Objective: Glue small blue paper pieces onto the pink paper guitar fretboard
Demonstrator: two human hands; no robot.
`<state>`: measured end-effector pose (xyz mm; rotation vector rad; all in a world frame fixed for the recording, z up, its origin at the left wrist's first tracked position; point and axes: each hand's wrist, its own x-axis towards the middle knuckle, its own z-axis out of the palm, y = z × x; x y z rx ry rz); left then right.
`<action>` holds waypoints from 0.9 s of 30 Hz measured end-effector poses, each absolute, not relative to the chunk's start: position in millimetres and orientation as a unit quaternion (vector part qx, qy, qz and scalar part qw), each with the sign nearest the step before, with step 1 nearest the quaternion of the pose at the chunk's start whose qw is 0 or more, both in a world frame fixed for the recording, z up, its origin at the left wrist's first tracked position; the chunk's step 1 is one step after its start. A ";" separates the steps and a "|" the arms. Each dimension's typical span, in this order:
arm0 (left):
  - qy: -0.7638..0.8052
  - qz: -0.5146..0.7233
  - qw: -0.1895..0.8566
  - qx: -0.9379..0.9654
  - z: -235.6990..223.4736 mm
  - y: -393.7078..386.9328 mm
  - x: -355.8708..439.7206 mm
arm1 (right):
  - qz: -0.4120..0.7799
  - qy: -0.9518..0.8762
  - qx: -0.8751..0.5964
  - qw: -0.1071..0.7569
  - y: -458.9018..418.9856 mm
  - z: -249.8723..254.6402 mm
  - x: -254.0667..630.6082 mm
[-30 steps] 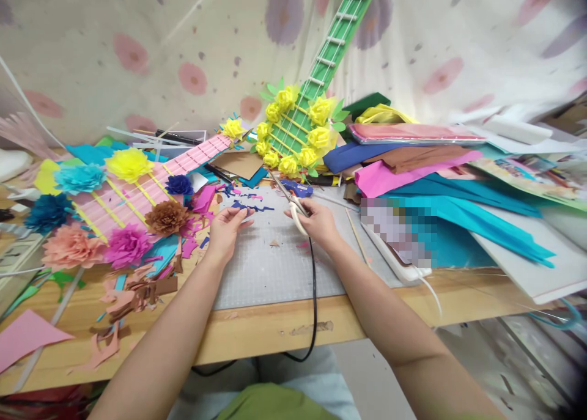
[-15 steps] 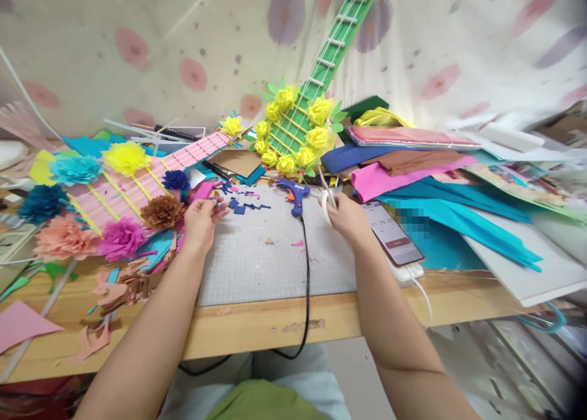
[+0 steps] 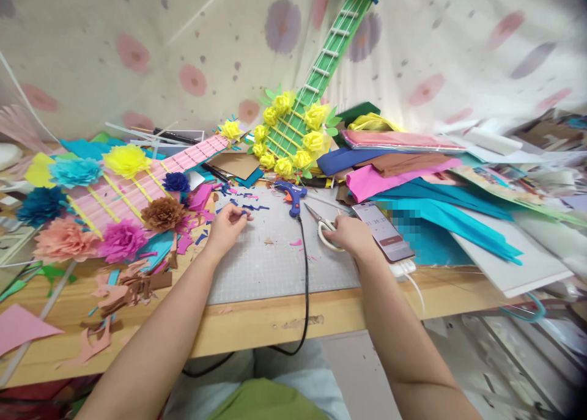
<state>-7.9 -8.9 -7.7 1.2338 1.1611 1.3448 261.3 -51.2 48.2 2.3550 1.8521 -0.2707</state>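
Note:
My left hand (image 3: 228,229) is closed in a pinch above the left part of the grey cutting mat (image 3: 266,279). A small dark blue paper piece (image 3: 244,213) shows at its fingertips. On the mat's right side, my right hand (image 3: 352,233) grips the white handles of a pair of scissors (image 3: 326,232), whose blades point up and to the left. Between the hands lies a blue hot glue gun (image 3: 295,198), its black cord running down over the table edge. Blue paper scraps (image 3: 257,207) are scattered just beyond my left hand.
A pink paper guitar (image 3: 123,191) with paper flowers lies at left; a green guitar (image 3: 291,136) with yellow roses leans at the back. Right of my hand are a phone (image 3: 384,232) and stacked crepe paper (image 3: 444,209). Brown scraps (image 3: 121,294) litter the left front.
My left hand has moved right, away from the pink guitar, with the blue piece. My right hand has lowered the scissors towards the mat, and their blades have swung to the left.

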 end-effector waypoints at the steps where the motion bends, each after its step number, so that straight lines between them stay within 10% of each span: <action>1: 0.469 0.550 0.476 0.500 -8.3 -9.5 -7.3 | -0.083 0.615 0.782 0.052 -49.4 46.0 259.6; 13: 0.472 0.546 0.499 0.480 -4.7 -13.0 -0.8 | -0.092 0.656 0.722 -0.200 -27.8 44.3 220.3; 27: 0.562 0.422 0.327 0.632 -5.3 -11.9 -7.8 | -0.104 0.596 0.767 -0.212 9.1 19.6 186.5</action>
